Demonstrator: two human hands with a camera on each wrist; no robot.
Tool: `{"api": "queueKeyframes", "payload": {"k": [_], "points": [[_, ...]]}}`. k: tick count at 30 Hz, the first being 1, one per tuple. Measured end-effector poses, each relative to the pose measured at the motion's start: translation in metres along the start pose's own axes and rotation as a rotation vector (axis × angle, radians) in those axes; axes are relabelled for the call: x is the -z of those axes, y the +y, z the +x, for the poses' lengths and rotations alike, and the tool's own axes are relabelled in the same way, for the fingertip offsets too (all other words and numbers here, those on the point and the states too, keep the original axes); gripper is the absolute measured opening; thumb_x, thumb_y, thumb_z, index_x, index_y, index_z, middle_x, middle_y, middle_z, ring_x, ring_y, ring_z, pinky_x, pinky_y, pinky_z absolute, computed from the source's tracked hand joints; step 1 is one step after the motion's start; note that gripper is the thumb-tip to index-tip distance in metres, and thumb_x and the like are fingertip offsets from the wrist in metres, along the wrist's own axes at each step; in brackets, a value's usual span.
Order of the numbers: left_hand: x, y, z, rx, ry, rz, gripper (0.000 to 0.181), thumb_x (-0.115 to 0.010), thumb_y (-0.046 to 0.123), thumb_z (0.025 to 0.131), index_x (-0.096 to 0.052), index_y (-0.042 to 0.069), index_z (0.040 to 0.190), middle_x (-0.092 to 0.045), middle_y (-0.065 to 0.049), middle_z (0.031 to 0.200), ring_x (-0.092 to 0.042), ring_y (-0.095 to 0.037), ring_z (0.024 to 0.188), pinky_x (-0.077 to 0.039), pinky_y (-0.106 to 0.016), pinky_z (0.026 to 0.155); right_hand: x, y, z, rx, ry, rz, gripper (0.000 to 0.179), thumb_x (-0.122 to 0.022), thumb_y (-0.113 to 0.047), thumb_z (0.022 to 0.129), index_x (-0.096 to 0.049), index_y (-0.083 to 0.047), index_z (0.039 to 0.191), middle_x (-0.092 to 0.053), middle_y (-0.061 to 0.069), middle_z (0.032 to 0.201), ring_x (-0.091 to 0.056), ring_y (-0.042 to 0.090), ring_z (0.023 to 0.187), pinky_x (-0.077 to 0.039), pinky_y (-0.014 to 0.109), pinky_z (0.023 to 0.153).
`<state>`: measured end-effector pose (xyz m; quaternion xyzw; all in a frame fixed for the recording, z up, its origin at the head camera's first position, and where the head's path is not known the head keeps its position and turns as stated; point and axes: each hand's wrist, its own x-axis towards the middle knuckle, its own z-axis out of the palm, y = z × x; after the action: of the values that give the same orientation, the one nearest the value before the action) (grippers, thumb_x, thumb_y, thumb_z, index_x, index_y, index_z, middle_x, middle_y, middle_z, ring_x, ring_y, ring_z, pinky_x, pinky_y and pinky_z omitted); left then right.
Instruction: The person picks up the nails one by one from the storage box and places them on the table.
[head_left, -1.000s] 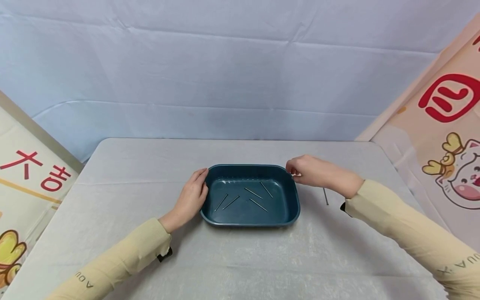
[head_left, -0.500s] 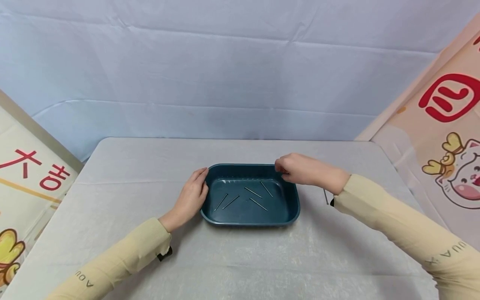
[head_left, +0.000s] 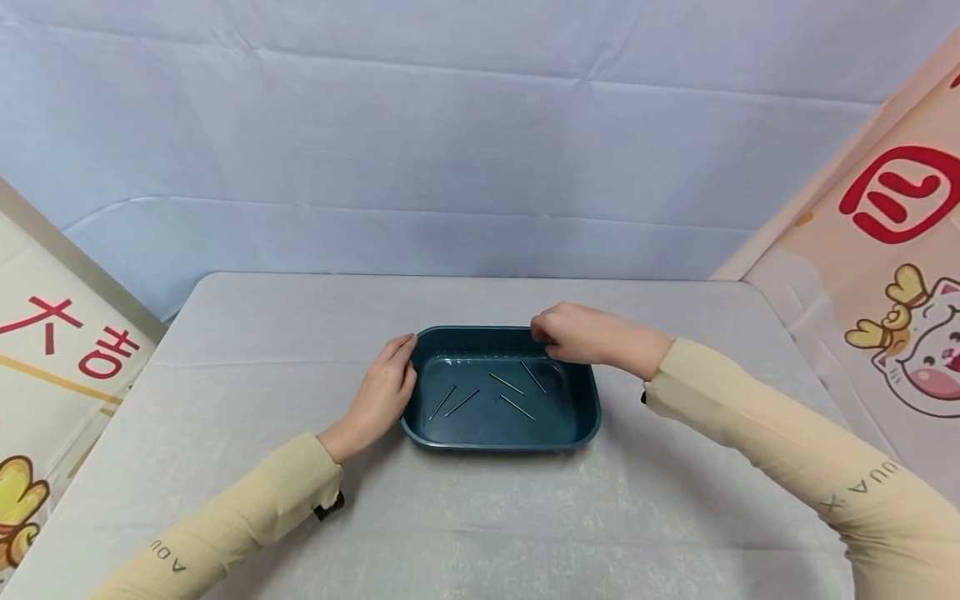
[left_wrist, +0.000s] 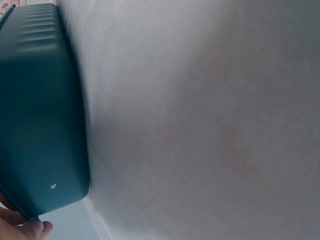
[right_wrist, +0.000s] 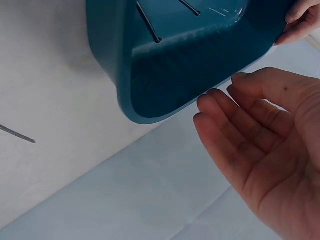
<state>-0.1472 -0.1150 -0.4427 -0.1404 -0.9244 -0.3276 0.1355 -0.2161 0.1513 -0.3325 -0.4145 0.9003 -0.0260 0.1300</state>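
A dark teal plastic tray (head_left: 498,437) stands on the table, with several thin metal nails (head_left: 517,407) lying loose on its floor. My left hand (head_left: 382,386) grips its left rim near the back corner; the left wrist view shows thumb and fingertips (left_wrist: 33,227) at that edge. Over the back right corner hovers my right hand (head_left: 573,332), fingers loosely bent and fingertips near the rim. In the right wrist view nothing shows between its thumb and fingers (right_wrist: 225,120). Two nails (right_wrist: 149,22) with round heads appear beyond it in the tray.
A single nail (right_wrist: 17,134) lies on the tablecloth right of the tray, hidden by the right arm in the head view. The grey-white table (head_left: 450,533) backs onto a pale cloth wall (head_left: 480,167). Printed panels (head_left: 885,317) flank it.
My right hand has moved left from the tray's right corner along its back edge, the sleeve now covering the loose nail. My left hand and the tray's nails stay put.
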Motion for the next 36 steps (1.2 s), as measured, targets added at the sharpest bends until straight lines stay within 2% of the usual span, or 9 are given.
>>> {"api": "queueKeyframes", "payload": {"k": [7,20,28,36], "points": [[-0.001,-0.001,0.001,-0.030,0.025,0.001,0.040,-0.047,-0.003,0.087,-0.046,-0.012,0.126,-0.048,-0.022,0.127,-0.047,-0.030,0.117,-0.043,-0.040,0.094,-0.001,-0.003,0.009,0.001,-0.023,0.005,0.014,-0.059,0.001,0.081,-0.063,0.002,0.094,-0.061,0.007,0.081,-0.055,0.015,0.071,-0.051,0.029,0.068],[-0.001,-0.001,0.001,-0.026,0.015,-0.004,0.040,-0.047,-0.003,0.088,-0.045,-0.012,0.126,-0.047,-0.022,0.127,-0.047,-0.031,0.118,-0.042,-0.041,0.094,-0.005,-0.014,0.024,0.034,-0.033,-0.004,0.014,-0.059,0.000,0.082,-0.063,0.002,0.095,-0.062,0.007,0.082,-0.054,0.015,0.070,-0.050,0.027,0.068],[-0.001,-0.002,0.000,-0.023,0.016,-0.010,0.040,-0.047,-0.003,0.087,-0.045,-0.012,0.126,-0.047,-0.023,0.127,-0.046,-0.031,0.118,-0.042,-0.041,0.095,-0.009,-0.019,0.032,0.026,-0.049,-0.004,0.015,-0.058,0.000,0.082,-0.063,0.002,0.096,-0.063,0.008,0.084,-0.056,0.014,0.071,-0.050,0.026,0.068],[-0.001,-0.003,-0.001,-0.014,0.008,-0.005,0.040,-0.047,-0.002,0.088,-0.045,-0.011,0.127,-0.046,-0.021,0.128,-0.046,-0.029,0.119,-0.041,-0.040,0.095,-0.016,-0.023,0.044,0.013,-0.112,0.014,0.018,-0.057,0.000,0.083,-0.063,0.002,0.100,-0.063,0.010,0.088,-0.056,0.016,0.073,-0.049,0.027,0.069]]}}
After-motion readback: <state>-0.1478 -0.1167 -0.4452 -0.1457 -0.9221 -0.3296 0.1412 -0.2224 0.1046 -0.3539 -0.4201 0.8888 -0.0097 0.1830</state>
